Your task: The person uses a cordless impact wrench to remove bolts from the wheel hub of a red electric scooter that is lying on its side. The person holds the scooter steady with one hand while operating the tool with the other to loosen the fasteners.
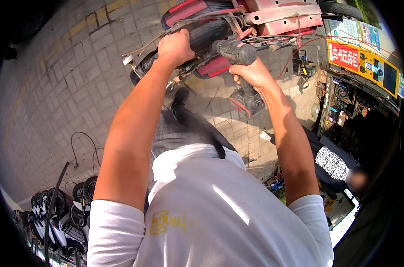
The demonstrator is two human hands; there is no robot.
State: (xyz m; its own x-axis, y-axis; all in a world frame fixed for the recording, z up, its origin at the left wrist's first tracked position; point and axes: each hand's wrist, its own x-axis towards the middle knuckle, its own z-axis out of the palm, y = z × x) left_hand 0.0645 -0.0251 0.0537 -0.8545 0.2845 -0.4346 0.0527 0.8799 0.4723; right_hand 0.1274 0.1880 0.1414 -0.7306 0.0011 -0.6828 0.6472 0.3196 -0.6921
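A battered red-and-black two-wheeler [284, 20] lies at the top of the head view, with a black wheel part [207, 30], cables and metal fittings showing. My left hand [175, 46] is closed on part of it beside that black piece; exactly which part is covered by my fingers. My right hand [251, 75] grips a dark, dusty cordless drill [233, 52] by its handle, the battery base [245, 102] hanging below my fingers. The drill's body lies across the vehicle in this view, pointing left; whether its tip touches anything is hidden.
A person [331, 164] in dark clothes stands at right, near a cluttered shop front [344, 98] under a yellow sign [382, 75]. A red cable [295, 51] runs rightward. Parked two-wheelers [66, 213] and a black pole [55, 196] stand lower left on the paved ground [55, 102].
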